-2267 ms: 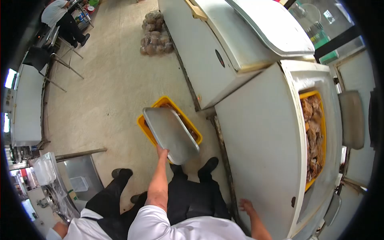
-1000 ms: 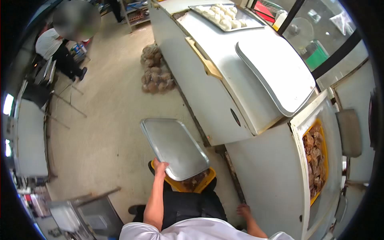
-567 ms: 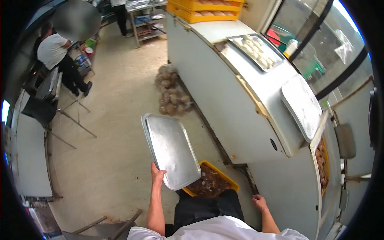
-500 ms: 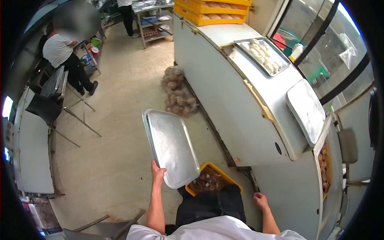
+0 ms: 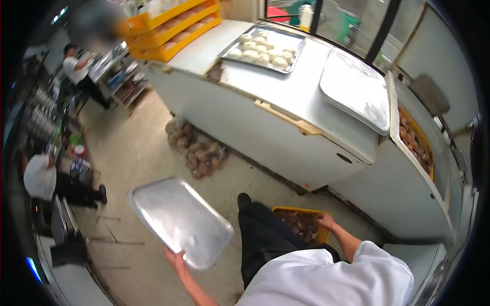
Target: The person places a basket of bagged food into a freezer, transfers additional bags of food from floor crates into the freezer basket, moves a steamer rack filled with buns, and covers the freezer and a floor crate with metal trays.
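My left hand [image 5: 177, 260] is closed on the near edge of a metal tray [image 5: 178, 219], which it holds tilted above the floor. The tray's visible face carries nothing. My right hand [image 5: 325, 220], its fingers curled, appears over the right end of a yellow crate [image 5: 323, 235] on the floor beside my legs. Whether it touches the rim I cannot tell, and anything inside the fingers is hidden. Dark reddish-brown pieces [image 5: 298, 224] fill the crate. My own body partly covers it.
A white chest freezer [image 5: 245, 127] carries yellow crates [image 5: 173, 33], a tray of white dough balls [image 5: 263, 51] and another metal tray [image 5: 354, 89]. An open chest [image 5: 408, 168] holds a filled yellow crate. Bags of round brown items [image 5: 196, 150] lie on the floor. Two people stand at left.
My view has swung right and tilted. The tray in my left hand has shifted left in view. My right hand has moved from beside my leg to over the crate.
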Demonstrator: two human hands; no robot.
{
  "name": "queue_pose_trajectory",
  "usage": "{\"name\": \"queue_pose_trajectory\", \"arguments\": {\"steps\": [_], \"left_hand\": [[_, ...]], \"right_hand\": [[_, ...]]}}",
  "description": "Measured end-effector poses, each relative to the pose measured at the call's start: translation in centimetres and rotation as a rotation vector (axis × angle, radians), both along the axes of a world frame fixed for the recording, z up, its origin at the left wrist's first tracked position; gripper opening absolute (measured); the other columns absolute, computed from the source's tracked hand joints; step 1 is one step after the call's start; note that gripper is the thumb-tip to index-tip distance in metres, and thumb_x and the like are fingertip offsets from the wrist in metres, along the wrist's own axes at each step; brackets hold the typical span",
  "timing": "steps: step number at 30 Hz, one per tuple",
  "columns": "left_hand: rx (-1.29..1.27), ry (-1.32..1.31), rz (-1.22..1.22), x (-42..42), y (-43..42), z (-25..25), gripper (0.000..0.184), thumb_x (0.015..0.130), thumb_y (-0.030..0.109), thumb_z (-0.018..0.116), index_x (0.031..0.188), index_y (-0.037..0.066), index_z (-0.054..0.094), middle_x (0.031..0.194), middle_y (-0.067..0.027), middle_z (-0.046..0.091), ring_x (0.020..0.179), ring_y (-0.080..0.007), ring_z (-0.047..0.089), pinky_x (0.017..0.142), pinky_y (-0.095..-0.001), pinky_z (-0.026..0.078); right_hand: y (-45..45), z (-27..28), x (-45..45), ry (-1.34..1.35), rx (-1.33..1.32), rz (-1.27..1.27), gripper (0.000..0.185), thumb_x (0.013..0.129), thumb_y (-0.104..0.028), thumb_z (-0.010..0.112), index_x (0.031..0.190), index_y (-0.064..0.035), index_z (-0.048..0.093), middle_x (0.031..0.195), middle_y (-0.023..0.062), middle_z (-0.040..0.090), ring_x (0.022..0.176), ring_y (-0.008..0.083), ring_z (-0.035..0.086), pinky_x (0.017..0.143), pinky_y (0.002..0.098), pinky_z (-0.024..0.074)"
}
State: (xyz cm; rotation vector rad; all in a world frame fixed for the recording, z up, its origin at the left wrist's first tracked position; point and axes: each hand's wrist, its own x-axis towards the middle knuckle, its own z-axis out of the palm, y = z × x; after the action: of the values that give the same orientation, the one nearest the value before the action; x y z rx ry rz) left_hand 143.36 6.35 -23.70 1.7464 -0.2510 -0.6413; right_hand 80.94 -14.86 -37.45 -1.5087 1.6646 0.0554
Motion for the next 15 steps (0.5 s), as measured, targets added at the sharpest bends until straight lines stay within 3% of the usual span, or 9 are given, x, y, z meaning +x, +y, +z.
{"name": "queue_pose_trajectory", "arguments": {"steps": [3,4,5,7,9,10,12,14,15], "left_hand": [[0.023,0.083,0.065,0.1,-2.9,5.2,0.086,0.061,-0.018,0.055,0.142,0.0,0.033,0.136,-0.015,0.047,0.121,-0.0284,0.049,0.105,-0.0375,0.036],[0.043,0.004,0.015,1.2,-3.2,5.3,0.083,0.067,-0.017,0.052,0.145,0.002,0.031,0.139,-0.0172,0.044,0.123,-0.0298,0.048,0.099,-0.0369,0.042],[0.034,-0.074,-0.1,4.1,-2.6,4.4,0.088,0.069,-0.006,0.06,0.149,0.005,0.025,0.146,-0.0164,0.036,0.133,-0.0314,0.037,0.111,-0.0419,0.028],[0.032,-0.092,-0.166,4.5,-7.7,8.9,0.085,0.068,-0.006,0.061,0.147,0.003,0.028,0.143,-0.0174,0.039,0.13,-0.0321,0.039,0.109,-0.043,0.03],[0.016,-0.092,-0.211,4.4,-13.6,14.2,0.082,0.068,-0.006,0.062,0.144,0.001,0.031,0.141,-0.0184,0.041,0.127,-0.0329,0.042,0.107,-0.044,0.032],[-0.005,-0.091,-0.237,4.5,-15.8,16.8,0.081,0.067,-0.006,0.062,0.142,-0.001,0.033,0.14,-0.0189,0.042,0.125,-0.0332,0.043,0.106,-0.0446,0.034],[-0.037,-0.109,-0.29,5.2,-18.6,20.9,0.078,0.066,-0.006,0.063,0.139,-0.003,0.036,0.137,-0.0198,0.045,0.122,-0.034,0.046,0.104,-0.0456,0.036],[-0.076,-0.129,-0.357,6.3,-20.8,23.9,0.075,0.066,-0.006,0.064,0.136,-0.005,0.039,0.134,-0.0208,0.048,0.119,-0.0347,0.048,0.102,-0.0467,0.038],[-0.098,-0.135,-0.39,6.8,-21.7,25.2,0.073,0.065,-0.006,0.064,0.135,-0.006,0.041,0.133,-0.0213,0.049,0.117,-0.0351,0.049,0.101,-0.0472,0.039]], "right_hand": [[-4.2,-4.3,5.3,-0.127,-0.083,-0.041,0.032,0.081,-0.024,0.063,0.106,-0.0045,0.07,0.095,0.0122,0.071,0.079,0.0234,0.068,0.073,0.0368,0.0534],[-6.5,-5.5,8.3,-0.157,-0.106,-0.006,0.031,0.082,-0.025,0.062,0.105,-0.0052,0.07,0.099,0.0123,0.071,0.083,0.0241,0.068,0.076,0.0374,0.0528],[-9.0,-7.0,11.4,-0.183,-0.111,-0.05,0.031,0.082,-0.025,0.062,0.105,-0.0052,0.07,0.099,0.0123,0.071,0.083,0.0241,0.068,0.076,0.0374,0.0528],[-12.1,-9.1,14.5,0.027,0.052,0.04,0.034,0.086,-0.031,0.06,0.106,-0.0051,0.069,0.108,0.0139,0.069,0.094,0.0257,0.066,0.085,0.0378,0.0503],[-15.4,-0.7,18.7,-0.249,0.223,-0.207,0.04,0.086,-0.037,0.059,0.11,-0.0063,0.068,0.114,0.0159,0.067,0.103,0.0273,0.063,0.092,0.0376,0.0471],[-16.8,-0.8,19.4,-0.247,0.212,-0.235,0.04,0.086,-0.037,0.059,0.11,-0.0063,0.068,0.114,0.0159,0.067,0.103,0.0273,0.063,0.092,0.0376,0.0471],[-18.4,-1.1,21.4,-0.309,-0.016,0.046,0.041,0.088,-0.039,0.06,0.114,-0.0087,0.068,0.111,0.0134,0.069,0.102,0.031,0.064,0.088,0.0401,0.0497],[-20.5,7.5,24.0,-0.333,0.056,0.075,0.038,0.089,-0.037,0.062,0.112,-0.0082,0.07,0.103,0.0099,0.071,0.092,0.0241,0.067,0.078,0.0353,0.0533],[-21.3,9.5,24.7,-0.533,0.162,0.026,0.035,0.09,-0.036,0.063,0.108,-0.0079,0.071,0.098,0.0075,0.071,0.088,0.0202,0.067,0.074,0.0321,0.0538]]}}
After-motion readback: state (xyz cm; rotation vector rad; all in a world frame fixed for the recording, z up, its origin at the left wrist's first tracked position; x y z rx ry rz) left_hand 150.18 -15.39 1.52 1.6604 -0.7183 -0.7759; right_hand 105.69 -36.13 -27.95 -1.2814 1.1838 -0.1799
